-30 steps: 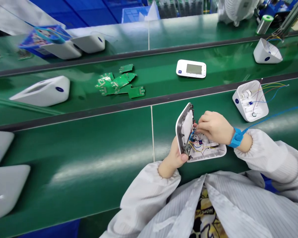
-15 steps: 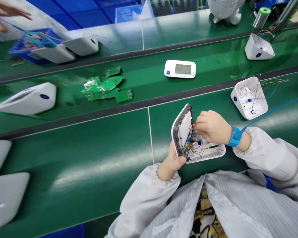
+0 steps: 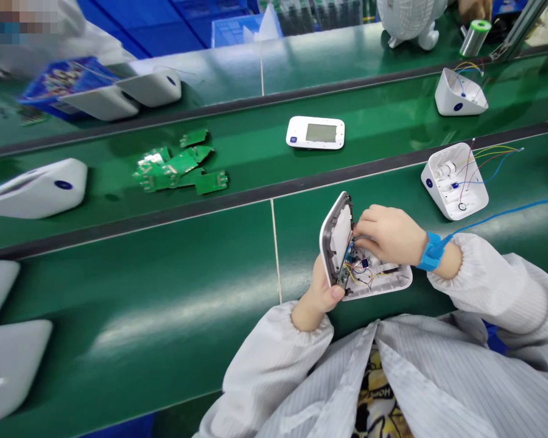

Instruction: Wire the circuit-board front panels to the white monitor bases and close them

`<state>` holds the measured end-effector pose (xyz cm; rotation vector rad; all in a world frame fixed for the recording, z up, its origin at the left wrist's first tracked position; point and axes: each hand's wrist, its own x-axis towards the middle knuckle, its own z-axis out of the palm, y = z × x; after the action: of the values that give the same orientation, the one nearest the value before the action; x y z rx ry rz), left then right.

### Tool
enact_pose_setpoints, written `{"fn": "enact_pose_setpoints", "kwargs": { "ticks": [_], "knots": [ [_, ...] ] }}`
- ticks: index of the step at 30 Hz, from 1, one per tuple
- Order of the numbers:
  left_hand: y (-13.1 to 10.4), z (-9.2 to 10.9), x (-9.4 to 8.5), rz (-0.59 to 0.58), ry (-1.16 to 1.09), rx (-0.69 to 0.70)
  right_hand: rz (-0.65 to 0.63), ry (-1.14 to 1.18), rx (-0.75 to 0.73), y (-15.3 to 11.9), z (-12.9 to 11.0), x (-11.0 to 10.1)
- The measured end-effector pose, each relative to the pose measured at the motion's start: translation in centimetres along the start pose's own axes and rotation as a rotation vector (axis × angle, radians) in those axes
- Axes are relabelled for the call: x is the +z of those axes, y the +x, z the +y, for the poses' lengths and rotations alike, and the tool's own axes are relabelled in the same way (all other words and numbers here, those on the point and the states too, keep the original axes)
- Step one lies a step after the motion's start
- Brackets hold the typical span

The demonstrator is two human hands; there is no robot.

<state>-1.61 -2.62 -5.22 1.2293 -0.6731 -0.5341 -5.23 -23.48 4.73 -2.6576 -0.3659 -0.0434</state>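
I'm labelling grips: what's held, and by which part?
Left hand: the tilted panel, by its near lower corner. Right hand: at the wiring; any hold is hidden.

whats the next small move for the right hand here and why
Probably tuck the wires down into the white housing with the right hand: they loop between the housing and the raised panel, which the left hand holds, so closing it could pinch them. What the right hand grips is hidden.
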Motion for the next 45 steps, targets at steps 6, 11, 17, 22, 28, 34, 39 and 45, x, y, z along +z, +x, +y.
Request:
{"fn": "enact_pose_setpoints", "kwargs": {
  "ticks": [6, 11, 17, 22, 28, 34, 39, 45],
  "knots": [
    [0.4, -0.3, 0.2, -0.033, 0.047, 0.092, -0.008, 0.445, 0.102, -1.4, -1.8, -1.5],
    [0.8, 0.2, 0.7, -0.033, 0.052, 0.117, 0.094, 0.538, 0.262, -1.2, -3.2, -0.3],
    [1.2, 0.7, 0.9, -0.052, 0.026, 0.091, 0.080, 0.693, 0.329, -1.3, -3.5, -0.4],
    [1.5, 0.9, 0.9, -0.091, 0.012, 0.090, -0.006, 0.498, 0.401, -1.6, -4.4, -0.9],
    [1.6, 1.2, 1.1, -0.099, -0.030, 0.099, -0.026, 0.429, 0.235, -2.5, -3.5, -2.6],
    [1.5, 1.4, 0.9, -0.085, -0.027, 0.077, -0.131, 0.304, 0.181, -2.2, -2.9, -2.4],
    [1.4, 1.2, 1.0, -0.058, -0.033, 0.083, -0.032, 0.475, 0.419, -2.2, -3.7, -1.2],
    [1.2, 1.4, 1.0, -0.056, -0.037, 0.065, -0.182, 0.445, 0.392, -1.5, -3.6, -1.8]
  ]
}}
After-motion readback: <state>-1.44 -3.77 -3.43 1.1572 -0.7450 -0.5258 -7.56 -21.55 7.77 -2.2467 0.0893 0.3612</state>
